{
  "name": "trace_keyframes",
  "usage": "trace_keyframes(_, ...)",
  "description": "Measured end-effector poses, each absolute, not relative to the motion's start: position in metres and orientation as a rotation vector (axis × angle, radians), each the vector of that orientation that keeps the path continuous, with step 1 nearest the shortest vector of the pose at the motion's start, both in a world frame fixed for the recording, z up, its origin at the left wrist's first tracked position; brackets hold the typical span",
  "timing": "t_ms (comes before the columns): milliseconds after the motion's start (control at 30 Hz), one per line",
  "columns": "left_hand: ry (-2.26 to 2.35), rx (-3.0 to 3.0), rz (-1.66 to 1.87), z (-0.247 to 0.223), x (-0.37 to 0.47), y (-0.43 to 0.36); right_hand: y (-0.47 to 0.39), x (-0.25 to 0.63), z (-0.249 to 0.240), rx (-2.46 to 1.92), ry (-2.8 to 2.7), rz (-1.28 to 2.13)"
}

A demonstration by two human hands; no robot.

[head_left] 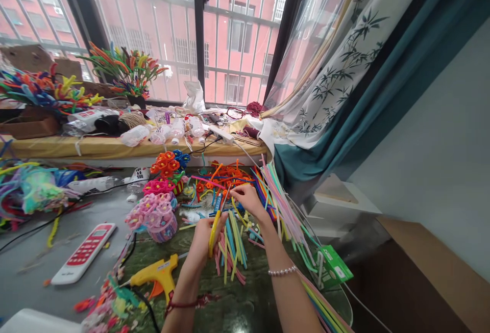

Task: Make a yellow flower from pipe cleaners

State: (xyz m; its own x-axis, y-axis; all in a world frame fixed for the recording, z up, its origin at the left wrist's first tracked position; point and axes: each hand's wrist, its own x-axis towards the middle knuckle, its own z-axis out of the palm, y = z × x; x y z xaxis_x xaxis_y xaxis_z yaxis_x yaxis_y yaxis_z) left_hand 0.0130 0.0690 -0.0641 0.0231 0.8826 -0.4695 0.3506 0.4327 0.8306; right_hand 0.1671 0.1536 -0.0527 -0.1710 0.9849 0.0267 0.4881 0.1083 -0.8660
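Note:
My left hand (202,238) is closed around scissors with yellow handles (214,233), whose blades point away from me. My right hand (248,200) is just to the right of the blades, with thumb and finger pinched together near the tips; what they hold is too small to make out. Below and between my hands lie cut pieces of pipe cleaner (235,244) in yellow, blue and pink. Beyond the hands is a pile of orange pipe cleaner bits (233,174). Long pastel pipe cleaners (281,203) lie right of my right hand.
A yellow glue gun (158,276) lies left of my left forearm. Behind it stands a pot of pink pipe cleaner flowers (163,226). A white remote-like object (84,254) lies farther left. A green box (335,266) is at the right table edge. Plastic bottles (136,135) crowd the windowsill.

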Motion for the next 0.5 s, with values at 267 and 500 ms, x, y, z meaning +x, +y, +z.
trace_keyframes(267, 1.612, 1.245, 0.635, -0.079, 0.007, 0.035, 0.154, 0.176, -0.068, -1.370, -1.430, 1.112)
trace_keyframes(500, 1.750, 1.549, 0.347, -0.120, 0.007, -0.049, 0.131, 0.191, -0.075, -1.036, -1.097, 1.391)
